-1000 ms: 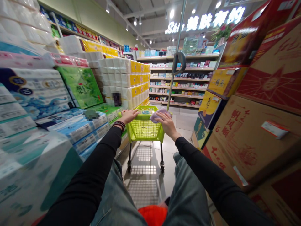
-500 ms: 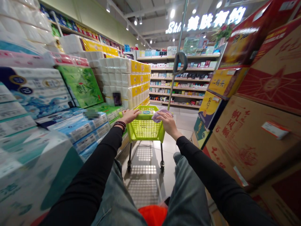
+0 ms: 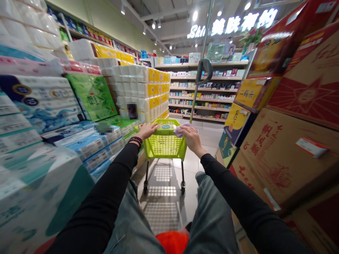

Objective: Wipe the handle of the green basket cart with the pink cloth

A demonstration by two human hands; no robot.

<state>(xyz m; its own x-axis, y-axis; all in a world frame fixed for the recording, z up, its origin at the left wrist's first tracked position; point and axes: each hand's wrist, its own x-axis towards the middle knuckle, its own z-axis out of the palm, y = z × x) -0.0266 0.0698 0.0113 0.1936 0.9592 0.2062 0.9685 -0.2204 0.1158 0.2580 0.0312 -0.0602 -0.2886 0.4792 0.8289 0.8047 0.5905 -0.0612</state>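
A small lime-green shopping cart (image 3: pixel 165 148) stands in front of me on dark legs with black casters. My left hand (image 3: pixel 147 131) is closed over the left part of its handle, a dark bead bracelet on the wrist. Under my right hand (image 3: pixel 191 137) is a crumpled pale purple cloth (image 3: pixel 182 129), pressed against the handle's right end. The fingers lie bent over the cloth, and their undersides are hidden. A label sits in the middle of the handle, between the two hands. A grey pole (image 3: pixel 195 95) with a dark loop grip rises behind the cart.
Stacked tissue packs (image 3: pixel 90 97) and toilet-roll packs (image 3: pixel 132 79) line the left side. Cardboard boxes (image 3: pixel 288 155) are piled close on the right. Stocked shelves (image 3: pixel 203 88) cross the far end of the tiled floor (image 3: pixel 196 165). Something red (image 3: pixel 172 243) is between my legs.
My right hand and the cloth have slid slightly to the right along the handle. The left hand stays in place on the handle, and the cart has not visibly moved.
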